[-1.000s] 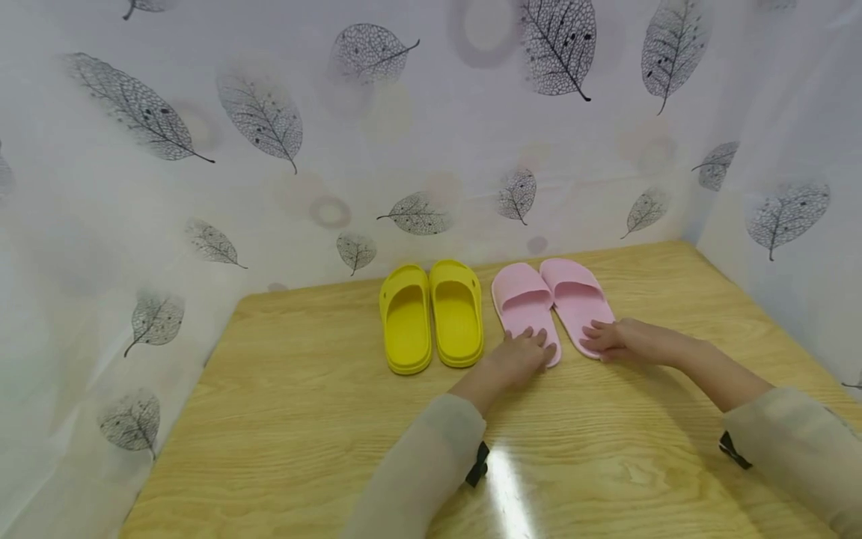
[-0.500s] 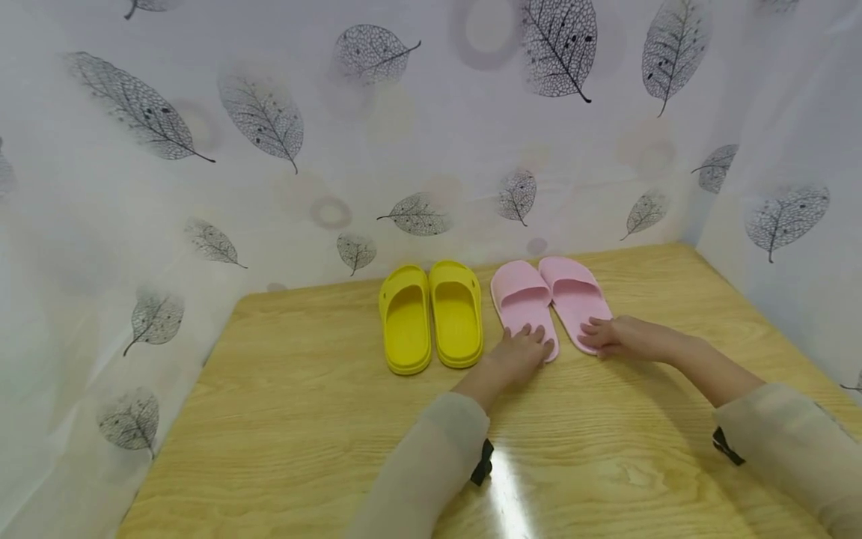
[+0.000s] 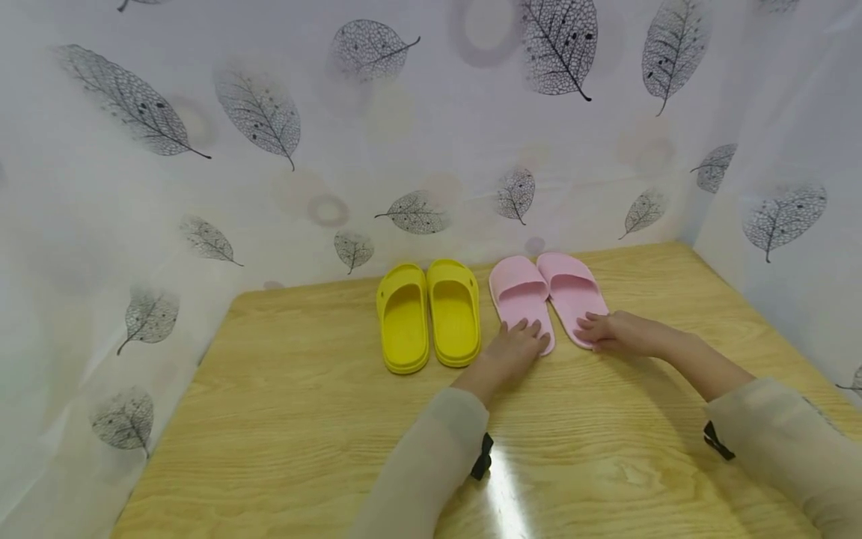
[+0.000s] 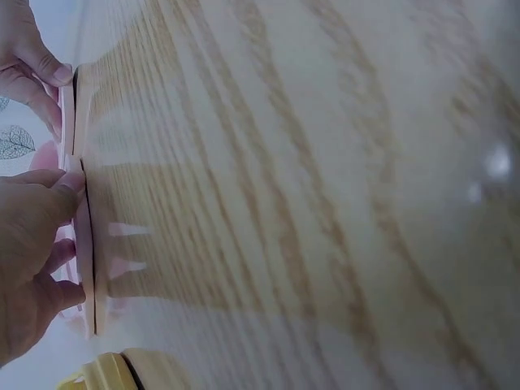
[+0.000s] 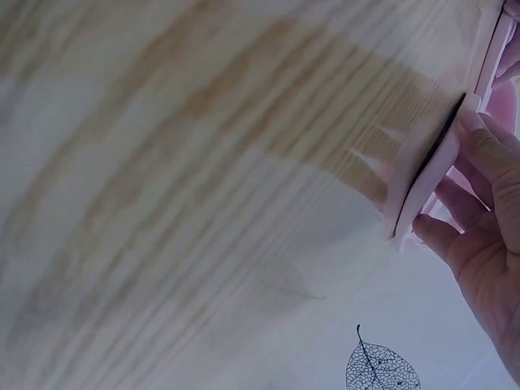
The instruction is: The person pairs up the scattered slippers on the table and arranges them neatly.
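In the head view, two pink slippers stand side by side near the back of the wooden table, the left slipper [image 3: 522,303] touching the right slipper [image 3: 572,296] near the toes. My left hand [image 3: 512,352] has its spread fingers on the left slipper's insole near the heel. On the right slipper's heel lies my right hand [image 3: 622,334], fingers extended. The right wrist view shows that hand's thumb [image 5: 481,146] and fingertips [image 5: 431,229] against the heel edge. Both soles are low on the table.
A pair of yellow slippers, left one [image 3: 404,322] and right one [image 3: 454,318], stands to the left of the pink pair. The wooden table [image 3: 289,419] ends at a leaf-patterned cloth [image 3: 438,135] hanging behind and along both sides.
Both hands and the pink slippers have slid a little away from me, toward the back cloth. The yellow slippers stay in place on the table.
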Action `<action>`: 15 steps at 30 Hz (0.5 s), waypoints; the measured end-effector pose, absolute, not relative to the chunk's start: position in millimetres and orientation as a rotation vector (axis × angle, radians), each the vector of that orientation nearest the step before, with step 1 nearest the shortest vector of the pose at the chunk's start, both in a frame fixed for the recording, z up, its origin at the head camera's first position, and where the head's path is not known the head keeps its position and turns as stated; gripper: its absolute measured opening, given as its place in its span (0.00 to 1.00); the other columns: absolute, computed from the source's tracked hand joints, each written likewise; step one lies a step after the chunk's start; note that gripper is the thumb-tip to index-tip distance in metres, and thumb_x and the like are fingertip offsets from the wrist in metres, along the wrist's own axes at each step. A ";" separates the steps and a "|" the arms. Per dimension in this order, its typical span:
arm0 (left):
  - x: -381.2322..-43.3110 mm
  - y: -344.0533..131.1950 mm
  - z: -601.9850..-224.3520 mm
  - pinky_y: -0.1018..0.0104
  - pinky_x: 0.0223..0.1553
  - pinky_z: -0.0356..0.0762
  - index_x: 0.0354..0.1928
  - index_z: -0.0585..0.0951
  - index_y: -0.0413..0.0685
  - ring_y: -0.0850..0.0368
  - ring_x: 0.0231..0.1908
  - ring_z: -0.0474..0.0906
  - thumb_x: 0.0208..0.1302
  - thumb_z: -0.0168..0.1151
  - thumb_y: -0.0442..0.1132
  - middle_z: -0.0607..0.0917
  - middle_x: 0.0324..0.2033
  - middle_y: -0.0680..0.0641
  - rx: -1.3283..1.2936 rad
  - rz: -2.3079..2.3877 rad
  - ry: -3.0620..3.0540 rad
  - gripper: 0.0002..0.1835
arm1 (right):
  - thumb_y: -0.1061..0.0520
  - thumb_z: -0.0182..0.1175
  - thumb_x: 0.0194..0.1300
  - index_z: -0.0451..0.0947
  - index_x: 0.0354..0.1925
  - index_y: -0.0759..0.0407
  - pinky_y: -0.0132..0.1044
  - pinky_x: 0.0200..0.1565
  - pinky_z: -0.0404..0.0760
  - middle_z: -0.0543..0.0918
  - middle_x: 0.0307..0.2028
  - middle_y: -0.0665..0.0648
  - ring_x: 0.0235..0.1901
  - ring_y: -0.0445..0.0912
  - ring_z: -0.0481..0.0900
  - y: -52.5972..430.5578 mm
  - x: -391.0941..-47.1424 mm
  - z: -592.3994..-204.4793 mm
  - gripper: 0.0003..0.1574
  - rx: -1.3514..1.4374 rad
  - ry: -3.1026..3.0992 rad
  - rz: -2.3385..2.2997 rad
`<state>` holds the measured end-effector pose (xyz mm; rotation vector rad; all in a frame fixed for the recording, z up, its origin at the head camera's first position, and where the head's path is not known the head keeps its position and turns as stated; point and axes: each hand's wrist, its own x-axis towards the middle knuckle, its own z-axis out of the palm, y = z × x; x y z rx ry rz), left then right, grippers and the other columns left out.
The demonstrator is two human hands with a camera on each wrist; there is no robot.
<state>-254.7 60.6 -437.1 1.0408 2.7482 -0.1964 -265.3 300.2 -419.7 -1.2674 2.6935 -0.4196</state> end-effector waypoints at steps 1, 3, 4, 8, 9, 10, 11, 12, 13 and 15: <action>-254.9 60.9 -436.9 0.50 0.70 0.50 0.72 0.58 0.60 0.53 0.72 0.48 0.74 0.39 0.34 0.53 0.73 0.52 1.040 -0.198 2.747 0.27 | 0.66 0.60 0.60 0.77 0.51 0.73 0.62 0.52 0.71 0.73 0.53 0.78 0.55 0.73 0.68 300.8 -265.9 -420.1 0.20 -1.270 2.694 -0.422; -255.4 61.6 -436.0 0.50 0.70 0.50 0.72 0.58 0.60 0.54 0.72 0.48 0.74 0.39 0.34 0.52 0.73 0.52 1.038 -0.192 2.747 0.27 | 0.66 0.60 0.59 0.77 0.50 0.72 0.61 0.52 0.71 0.74 0.52 0.77 0.55 0.73 0.68 301.8 -266.9 -420.6 0.19 -1.273 2.700 -0.423; -255.7 61.8 -435.7 0.50 0.70 0.49 0.72 0.58 0.60 0.54 0.72 0.47 0.74 0.39 0.34 0.52 0.73 0.52 1.035 -0.184 2.746 0.27 | 0.66 0.61 0.59 0.78 0.50 0.72 0.61 0.52 0.71 0.74 0.52 0.77 0.54 0.73 0.69 301.9 -267.2 -420.5 0.19 -1.283 2.702 -0.428; -257.6 61.9 -435.4 0.50 0.70 0.50 0.72 0.58 0.60 0.54 0.72 0.48 0.74 0.40 0.34 0.53 0.73 0.52 1.023 -0.176 2.753 0.27 | 0.67 0.61 0.59 0.78 0.50 0.73 0.62 0.51 0.71 0.74 0.52 0.78 0.54 0.74 0.68 301.0 -268.3 -419.3 0.19 -1.289 2.701 -0.461; -258.2 61.9 -435.6 0.51 0.70 0.50 0.72 0.58 0.60 0.54 0.72 0.48 0.74 0.40 0.34 0.53 0.73 0.52 1.024 -0.182 2.757 0.27 | 0.67 0.61 0.59 0.78 0.50 0.73 0.62 0.51 0.71 0.74 0.51 0.78 0.54 0.74 0.68 300.8 -268.7 -419.1 0.19 -1.294 2.699 -0.470; -258.7 61.7 -435.7 0.51 0.70 0.50 0.72 0.58 0.60 0.54 0.72 0.49 0.74 0.41 0.34 0.53 0.73 0.52 1.022 -0.185 2.759 0.27 | 0.67 0.61 0.59 0.77 0.50 0.73 0.62 0.51 0.71 0.73 0.52 0.78 0.54 0.74 0.68 300.5 -269.1 -419.0 0.19 -1.294 2.697 -0.477; -259.3 61.5 -435.8 0.52 0.70 0.51 0.72 0.59 0.61 0.54 0.72 0.49 0.74 0.41 0.34 0.54 0.73 0.53 1.025 -0.193 2.764 0.27 | 0.67 0.61 0.60 0.77 0.50 0.73 0.62 0.52 0.70 0.73 0.52 0.79 0.54 0.74 0.68 300.1 -269.5 -418.5 0.19 -1.288 2.692 -0.483; -259.8 61.3 -435.9 0.52 0.69 0.52 0.72 0.59 0.61 0.55 0.72 0.50 0.74 0.41 0.34 0.54 0.73 0.53 1.025 -0.194 2.766 0.27 | 0.67 0.60 0.60 0.77 0.50 0.73 0.62 0.52 0.70 0.73 0.52 0.79 0.54 0.74 0.68 300.0 -270.0 -418.5 0.19 -1.285 2.691 -0.483; -260.6 61.2 -436.3 0.52 0.69 0.52 0.71 0.60 0.61 0.55 0.72 0.50 0.74 0.42 0.34 0.55 0.73 0.53 1.029 -0.194 2.771 0.27 | 0.67 0.60 0.60 0.77 0.50 0.73 0.62 0.52 0.70 0.73 0.52 0.79 0.55 0.74 0.67 299.8 -270.3 -418.4 0.19 -1.277 2.690 -0.482; -262.1 60.5 -437.1 0.52 0.69 0.53 0.71 0.60 0.61 0.55 0.72 0.51 0.74 0.41 0.34 0.55 0.73 0.53 1.032 -0.185 2.777 0.26 | 0.66 0.60 0.60 0.76 0.51 0.74 0.62 0.53 0.69 0.72 0.53 0.78 0.55 0.74 0.67 299.4 -270.9 -418.3 0.20 -1.256 2.689 -0.476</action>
